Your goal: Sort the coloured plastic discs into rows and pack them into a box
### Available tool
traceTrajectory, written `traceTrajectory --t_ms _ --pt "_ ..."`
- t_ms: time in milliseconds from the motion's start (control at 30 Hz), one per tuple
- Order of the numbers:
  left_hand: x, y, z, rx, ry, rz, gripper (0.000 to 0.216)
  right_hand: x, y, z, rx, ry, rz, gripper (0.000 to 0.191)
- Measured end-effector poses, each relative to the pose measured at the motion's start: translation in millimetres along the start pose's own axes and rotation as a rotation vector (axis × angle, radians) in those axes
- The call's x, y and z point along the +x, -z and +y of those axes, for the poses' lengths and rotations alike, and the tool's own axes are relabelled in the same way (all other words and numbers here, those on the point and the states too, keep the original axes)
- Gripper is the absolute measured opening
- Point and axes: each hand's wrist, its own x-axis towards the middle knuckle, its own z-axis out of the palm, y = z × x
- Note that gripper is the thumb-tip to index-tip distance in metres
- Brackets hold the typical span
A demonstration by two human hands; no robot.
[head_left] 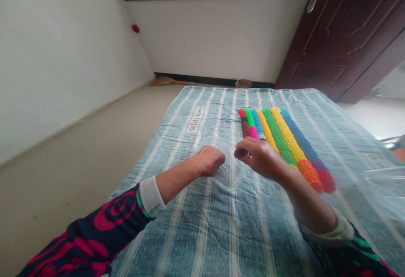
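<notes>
My left hand (209,161) and my right hand (259,156) are both closed on a clear plastic bag (228,175), each gripping one side of it just above a blue striped cloth (205,226). Right behind my right hand lie several fuzzy rolls in many colours (284,139), side by side in a row on the cloth. My sleeves are dark with pink swirls and white cuffs.
The striped cloth covers a low surface in front of me; clear plastic sheeting (376,192) lies along its right side. A bare floor (63,163) runs to the left, white walls stand beyond, and a dark wooden door (344,32) is at the back right.
</notes>
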Motion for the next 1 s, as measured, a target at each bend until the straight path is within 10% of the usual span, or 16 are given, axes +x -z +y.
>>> traceTrajectory --t_ms 1000 --pt "-11 11 -28 0.108 -0.006 -0.091 0.024 9 -22 -6 0.038 0.020 -0.145 0.009"
